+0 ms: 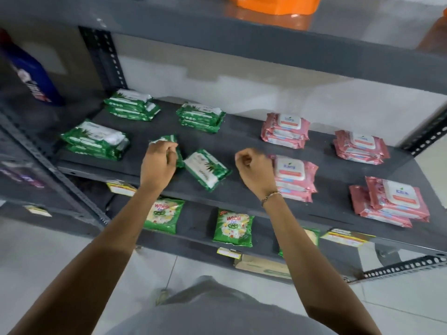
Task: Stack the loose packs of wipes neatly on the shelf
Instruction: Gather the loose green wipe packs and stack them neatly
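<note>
On the dark grey shelf, my left hand is closed on a green pack of wipes, which is mostly hidden behind it. A second loose green pack lies askew just right of that hand. My right hand is a closed fist with nothing in it, hovering left of a pink stack. Three green stacks lie to the left and back. More pink stacks lie to the right.
A lower shelf holds green detergent packets and yellow price tags. An orange object sits on the shelf above. A blue bottle stands at the far left. Slotted metal uprights frame the shelving.
</note>
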Demonstrator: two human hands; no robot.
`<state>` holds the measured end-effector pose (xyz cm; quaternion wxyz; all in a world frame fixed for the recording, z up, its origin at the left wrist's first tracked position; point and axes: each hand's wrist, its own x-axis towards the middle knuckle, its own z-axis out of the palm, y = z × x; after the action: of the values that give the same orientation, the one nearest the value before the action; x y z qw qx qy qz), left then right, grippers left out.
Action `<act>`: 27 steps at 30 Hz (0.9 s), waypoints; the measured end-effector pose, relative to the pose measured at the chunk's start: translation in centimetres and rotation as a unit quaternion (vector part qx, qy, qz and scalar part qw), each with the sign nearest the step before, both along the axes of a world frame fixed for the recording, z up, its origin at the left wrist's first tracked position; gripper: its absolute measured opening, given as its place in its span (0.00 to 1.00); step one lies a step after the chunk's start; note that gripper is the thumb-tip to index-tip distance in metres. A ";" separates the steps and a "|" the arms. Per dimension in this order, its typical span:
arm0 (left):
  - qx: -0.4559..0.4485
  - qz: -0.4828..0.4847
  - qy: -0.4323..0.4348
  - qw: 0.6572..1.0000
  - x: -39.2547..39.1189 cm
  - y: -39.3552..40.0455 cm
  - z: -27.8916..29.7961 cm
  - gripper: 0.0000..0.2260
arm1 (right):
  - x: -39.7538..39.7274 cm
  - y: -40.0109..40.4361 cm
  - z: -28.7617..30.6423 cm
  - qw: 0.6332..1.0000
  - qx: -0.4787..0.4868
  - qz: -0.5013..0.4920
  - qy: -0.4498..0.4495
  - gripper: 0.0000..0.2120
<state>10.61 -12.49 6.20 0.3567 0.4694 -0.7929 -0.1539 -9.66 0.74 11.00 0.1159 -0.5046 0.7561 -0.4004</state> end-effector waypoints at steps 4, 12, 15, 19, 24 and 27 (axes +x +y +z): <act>0.025 0.038 -0.023 0.999 7.1 -1.3 -3.6 0.13 | 4.8 -3.0 -2.6 0.997 0.060 0.035 0.013 0.09; -0.027 -0.148 -0.231 0.961 14.2 -3.3 -8.1 0.25 | 7.2 -6.6 -5.3 0.943 0.290 -0.023 0.161 0.41; -0.040 -0.174 -0.253 0.951 14.7 -4.2 -8.9 0.26 | 7.1 -7.2 -4.9 0.941 0.303 -0.033 0.149 0.43; -0.051 -0.182 -0.247 0.950 14.8 -4.7 -9.3 0.27 | 6.9 -7.5 -3.9 0.942 0.307 -0.081 0.107 0.39; -0.067 -0.134 -0.239 0.959 14.0 -4.2 -9.7 0.24 | 8.3 -8.5 -1.8 0.954 0.194 -0.227 0.020 0.34; -0.077 -0.120 -0.242 0.960 13.8 -4.2 -10.0 0.24 | 10.8 -9.9 -0.7 0.973 0.091 -0.206 0.039 0.32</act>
<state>24.41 -16.72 -3.80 0.1684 0.3649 -0.9155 -0.0164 1.12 -9.20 10.27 0.0464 -0.3405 0.8811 -0.3248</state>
